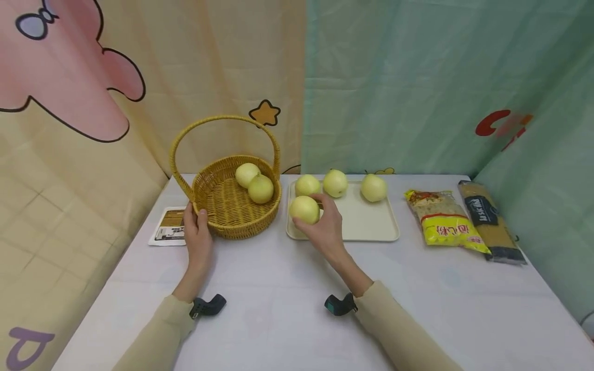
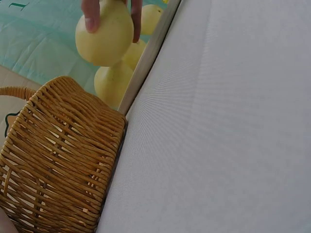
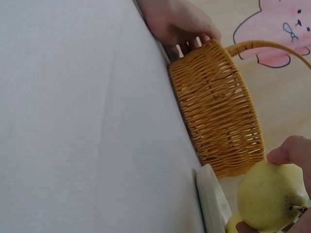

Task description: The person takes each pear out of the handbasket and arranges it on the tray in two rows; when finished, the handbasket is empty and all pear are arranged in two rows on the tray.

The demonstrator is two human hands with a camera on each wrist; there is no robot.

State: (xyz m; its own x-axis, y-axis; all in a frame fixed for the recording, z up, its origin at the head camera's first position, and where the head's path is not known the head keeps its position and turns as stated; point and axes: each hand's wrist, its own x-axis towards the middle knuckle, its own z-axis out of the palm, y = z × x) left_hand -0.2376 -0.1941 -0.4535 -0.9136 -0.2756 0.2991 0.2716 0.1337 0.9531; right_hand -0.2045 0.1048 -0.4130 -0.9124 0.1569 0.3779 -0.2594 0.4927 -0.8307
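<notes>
My right hand holds a pale yellow-green pear between thumb and fingers, raised over the left part of a cream tray. The pear's stem and speckled skin show in the right wrist view, where the held pear is close up. My left hand grips the near left rim of a wicker basket, thumb at the rim and fingers along the outer wall. Two pears lie inside the basket toward its right side. Three more pears sit along the tray's back edge.
A flat packet lies left of the basket, partly behind my left hand. Right of the tray are a yellow-labelled bag and a brown-and-black package. The basket's tall arched handle stands upright. Curtains hang behind the white table.
</notes>
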